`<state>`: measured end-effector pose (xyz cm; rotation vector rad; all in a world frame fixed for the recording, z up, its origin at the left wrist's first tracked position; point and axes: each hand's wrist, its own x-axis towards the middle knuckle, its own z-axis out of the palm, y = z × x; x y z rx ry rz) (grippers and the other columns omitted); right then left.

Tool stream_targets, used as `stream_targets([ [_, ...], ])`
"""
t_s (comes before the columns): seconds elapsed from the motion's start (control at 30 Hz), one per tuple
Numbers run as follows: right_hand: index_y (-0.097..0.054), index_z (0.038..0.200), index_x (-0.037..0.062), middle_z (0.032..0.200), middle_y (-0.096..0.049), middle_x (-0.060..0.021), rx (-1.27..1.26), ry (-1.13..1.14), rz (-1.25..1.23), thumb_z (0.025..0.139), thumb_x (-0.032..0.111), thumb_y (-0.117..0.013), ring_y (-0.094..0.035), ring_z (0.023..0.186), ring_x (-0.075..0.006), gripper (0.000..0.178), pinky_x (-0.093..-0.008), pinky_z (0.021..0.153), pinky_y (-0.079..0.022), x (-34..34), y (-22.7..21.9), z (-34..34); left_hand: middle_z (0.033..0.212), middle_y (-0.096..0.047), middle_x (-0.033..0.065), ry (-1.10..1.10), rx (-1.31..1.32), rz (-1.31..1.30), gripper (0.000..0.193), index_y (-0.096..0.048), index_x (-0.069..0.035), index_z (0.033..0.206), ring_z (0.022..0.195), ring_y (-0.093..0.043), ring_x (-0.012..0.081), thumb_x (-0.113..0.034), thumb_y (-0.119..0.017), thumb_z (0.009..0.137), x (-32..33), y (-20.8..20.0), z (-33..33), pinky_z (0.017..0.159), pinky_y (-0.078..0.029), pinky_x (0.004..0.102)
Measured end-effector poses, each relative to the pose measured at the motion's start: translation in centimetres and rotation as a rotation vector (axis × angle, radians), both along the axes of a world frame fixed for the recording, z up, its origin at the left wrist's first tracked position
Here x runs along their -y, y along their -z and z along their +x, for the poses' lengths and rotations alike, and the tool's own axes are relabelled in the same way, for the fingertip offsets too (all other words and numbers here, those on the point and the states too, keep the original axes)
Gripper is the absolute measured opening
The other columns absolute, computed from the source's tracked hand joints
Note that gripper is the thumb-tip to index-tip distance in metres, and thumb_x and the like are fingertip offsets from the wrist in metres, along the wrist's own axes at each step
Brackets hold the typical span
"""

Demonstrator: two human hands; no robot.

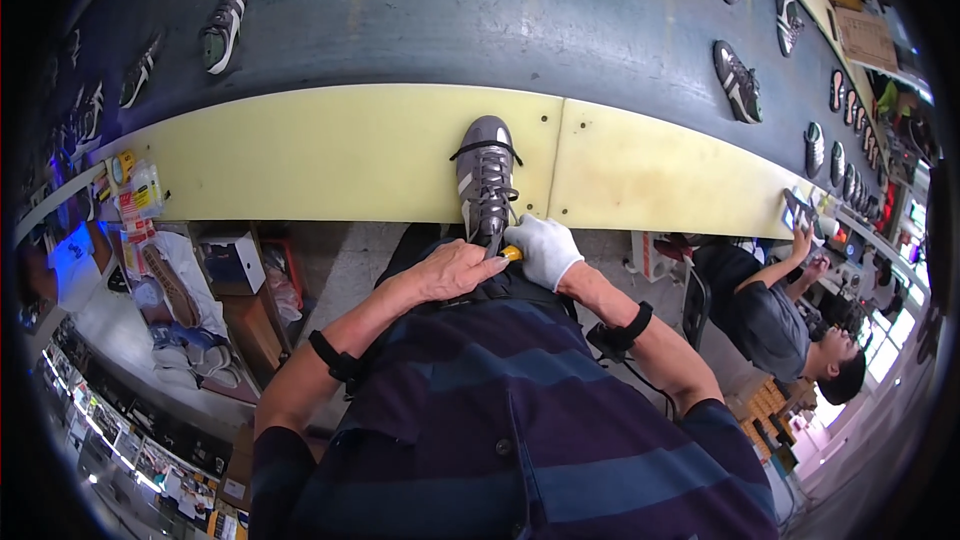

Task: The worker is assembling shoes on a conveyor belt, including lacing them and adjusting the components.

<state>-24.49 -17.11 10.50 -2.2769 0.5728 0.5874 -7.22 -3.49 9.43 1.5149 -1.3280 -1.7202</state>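
A grey sneaker [487, 165] with pale side stripes lies toe away on the yellow bench edge, its heel reaching to my hands. Its laces are threaded, and a dark cord crosses over the toe end. My bare left hand [447, 271] is closed at the heel, fingers bent against the shoe; the exact grip is partly hidden. Opposite it, my right hand [545, 251] in a white glove is closed round a small tool with a yellow handle [513, 253]. The tool's working end is too small to make out.
Behind the yellow ledge [320, 155] runs a dark conveyor belt [430, 20] carrying several sneakers. A co-worker [770, 310] sits at the right, hands near the ledge. At the left, small packages [140, 190] lie by the ledge's end and an open box [231, 262] stands below.
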Motion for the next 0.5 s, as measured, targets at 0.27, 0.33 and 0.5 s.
stream_targets([
  [0.27, -0.066, 0.093, 0.0052, 0.072, -0.061, -0.0075, -0.130, 0.573, 0.754, 0.075, 0.002, -0.064, -0.057, 0.070, -0.0145, 0.018, -0.0326, 0.066, -0.047, 0.9, -0.4, -0.7, 0.061, -0.050, 0.0218, -0.013, -0.056, 0.092, 0.053, -0.056, 0.003, 0.076, 0.057, -0.053, 0.0390, -0.042, -0.047, 0.103, 0.2, -0.5, 0.1, 0.057, -0.039, 0.0466],
  [0.33, -0.062, 0.090, 0.0017, 0.075, -0.061, -0.0030, -0.236, 0.876, 0.932, 0.071, 0.001, -0.064, -0.051, 0.069, -0.0109, 0.019, -0.0298, 0.064, -0.045, 0.4, -1.3, -0.1, 0.062, -0.052, 0.0223, -0.007, -0.045, -0.029, 0.050, -0.057, 0.002, 0.080, 0.059, -0.055, 0.0397, -0.041, -0.047, 0.103, 0.0, -0.4, 0.1, 0.057, -0.040, 0.0462],
  [0.5, -0.059, 0.083, 0.0038, 0.072, -0.055, 0.0012, -0.137, 0.835, 0.789, 0.066, -0.004, -0.061, -0.049, 0.069, -0.0100, 0.019, -0.0281, 0.062, -0.043, -1.9, -6.0, -0.6, 0.069, -0.058, 0.0227, 0.042, -0.056, -0.095, 0.046, -0.061, 0.000, 0.083, 0.068, -0.060, 0.0417, -0.040, -0.047, 0.102, -1.2, -0.5, -0.5, 0.063, -0.043, 0.0494],
])
